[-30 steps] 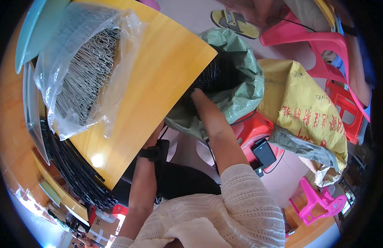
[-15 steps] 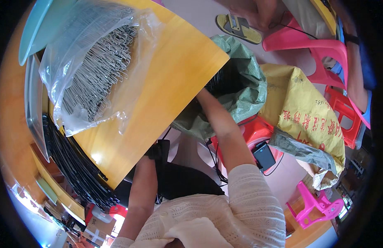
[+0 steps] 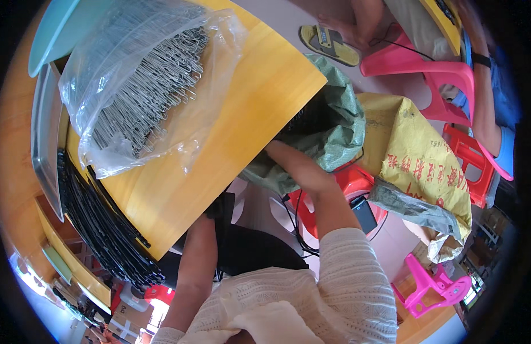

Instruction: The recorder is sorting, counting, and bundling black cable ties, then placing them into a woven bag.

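My right forearm [image 3: 311, 178] reaches over to the open green woven sack [image 3: 345, 123] beside the table. The hand goes out of sight at the table's edge near the sack's mouth, so its fingers are hidden. Dark stuff shows inside the sack. My left forearm [image 3: 197, 252] comes up to the near table edge, where a black object [image 3: 222, 209] at the wrist and the tabletop hide that hand. On the yellow wooden table [image 3: 248, 86] lies a clear plastic bag [image 3: 87, 97] full of thin metal wire hooks [image 3: 156, 86]. A bundle of long black strips [image 3: 102, 223] hangs along the table's left side.
A yellow printed sack [image 3: 423, 149] stands right of the green one, with red stools [image 3: 469, 163] nearby. A black box-shaped device [image 3: 364, 215] with cables lies below. Another person sits by a pink chair [image 3: 426, 71]; a sandal [image 3: 329, 45] lies on the floor.
My right forearm has shifted slightly left and down, its hand further behind the table edge. The table and bag sit a little further right in view. My left arm has barely moved.
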`<state>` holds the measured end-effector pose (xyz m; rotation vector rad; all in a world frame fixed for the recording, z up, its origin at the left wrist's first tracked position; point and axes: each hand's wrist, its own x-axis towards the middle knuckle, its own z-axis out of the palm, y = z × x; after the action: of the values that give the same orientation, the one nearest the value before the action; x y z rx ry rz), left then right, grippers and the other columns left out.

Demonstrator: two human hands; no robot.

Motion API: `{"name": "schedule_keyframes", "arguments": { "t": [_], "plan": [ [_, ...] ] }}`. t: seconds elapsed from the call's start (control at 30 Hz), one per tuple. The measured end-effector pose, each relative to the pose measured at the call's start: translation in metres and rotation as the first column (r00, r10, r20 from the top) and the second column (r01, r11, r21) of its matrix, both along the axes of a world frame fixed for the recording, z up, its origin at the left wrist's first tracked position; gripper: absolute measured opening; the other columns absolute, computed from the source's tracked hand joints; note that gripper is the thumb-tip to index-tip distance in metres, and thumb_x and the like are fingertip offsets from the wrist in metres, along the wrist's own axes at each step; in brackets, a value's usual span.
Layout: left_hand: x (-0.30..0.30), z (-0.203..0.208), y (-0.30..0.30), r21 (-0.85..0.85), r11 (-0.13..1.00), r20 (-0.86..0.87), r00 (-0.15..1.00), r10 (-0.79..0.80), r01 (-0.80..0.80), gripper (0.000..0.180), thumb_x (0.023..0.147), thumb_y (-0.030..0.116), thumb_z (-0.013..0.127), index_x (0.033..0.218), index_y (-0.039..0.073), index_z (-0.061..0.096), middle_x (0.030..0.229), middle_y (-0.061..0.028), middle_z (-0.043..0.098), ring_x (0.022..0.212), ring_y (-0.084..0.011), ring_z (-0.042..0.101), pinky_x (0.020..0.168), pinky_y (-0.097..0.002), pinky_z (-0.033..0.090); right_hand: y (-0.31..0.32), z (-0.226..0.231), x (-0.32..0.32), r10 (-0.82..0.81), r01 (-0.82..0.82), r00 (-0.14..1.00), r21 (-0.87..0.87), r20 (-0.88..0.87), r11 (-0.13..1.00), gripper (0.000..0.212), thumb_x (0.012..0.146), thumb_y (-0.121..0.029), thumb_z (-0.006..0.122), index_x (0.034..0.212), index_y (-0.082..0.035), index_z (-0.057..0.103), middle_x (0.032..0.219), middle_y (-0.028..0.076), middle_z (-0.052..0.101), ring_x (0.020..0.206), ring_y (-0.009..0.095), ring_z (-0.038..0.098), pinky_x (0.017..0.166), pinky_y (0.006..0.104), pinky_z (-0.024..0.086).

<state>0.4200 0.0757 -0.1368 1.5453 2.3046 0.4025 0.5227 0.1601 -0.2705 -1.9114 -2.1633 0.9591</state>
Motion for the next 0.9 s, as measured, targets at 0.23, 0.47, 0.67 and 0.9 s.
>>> {"name": "schedule_keyframes", "arguments": {
  "t": [0.23,0.47,0.67,0.9],
  "plan": [
    [-0.002,0.003,0.0,-0.047,0.998,-0.066,0.997,-0.043,0.04,0.035,0.073,0.027,0.067,0.1,0.005,0.062,0.096,-0.0116,0.063,0.089,-0.0287,0.059,0.078,-0.039,0.045,0.003,0.012,0.008,0.102,-0.101,0.99,0.015,-0.099,0.995,0.057,0.075,-0.036,0.059,0.12,-0.005,0.043,0.101,0.015,0.056,0.092,0.029,0.056,0.073,0.038,0.048],
    [0.002,-0.002,-0.001,-0.021,0.999,0.012,0.999,-0.044,0.045,0.032,0.072,0.023,0.066,0.099,0.005,0.063,0.095,-0.0113,0.063,0.088,-0.0281,0.059,0.077,-0.0388,0.045,0.004,0.027,0.014,0.184,-0.177,0.964,0.055,-0.189,0.983,0.052,0.075,-0.034,0.059,0.117,-0.005,0.046,0.097,0.015,0.057,0.09,0.029,0.057,0.073,0.0384,0.048],
    [0.007,-0.002,0.0,-0.184,0.983,0.046,0.999,0.019,-0.011,0.035,0.075,0.028,0.063,0.101,0.004,0.061,0.099,-0.0141,0.062,0.093,-0.031,0.056,0.082,-0.0398,0.043,0.002,0.039,0.022,0.258,-0.241,0.925,0.096,-0.278,0.966,0.049,0.075,-0.033,0.058,0.115,-0.006,0.049,0.094,0.015,0.058,0.088,0.03,0.058,0.072,0.0388,0.048],
    [-0.004,-0.006,-0.007,-0.203,0.978,0.087,0.994,0.062,-0.044,0.036,0.076,0.028,0.062,0.102,0.004,0.061,0.099,-0.0144,0.062,0.094,-0.0313,0.056,0.082,-0.0399,0.042,0.03,0.038,0.045,0.376,-0.357,0.854,0.12,-0.359,0.926,0.044,0.075,-0.031,0.058,0.112,-0.006,0.051,0.091,0.015,0.059,0.085,0.03,0.059,0.072,0.0393,0.048]
  ]
}}
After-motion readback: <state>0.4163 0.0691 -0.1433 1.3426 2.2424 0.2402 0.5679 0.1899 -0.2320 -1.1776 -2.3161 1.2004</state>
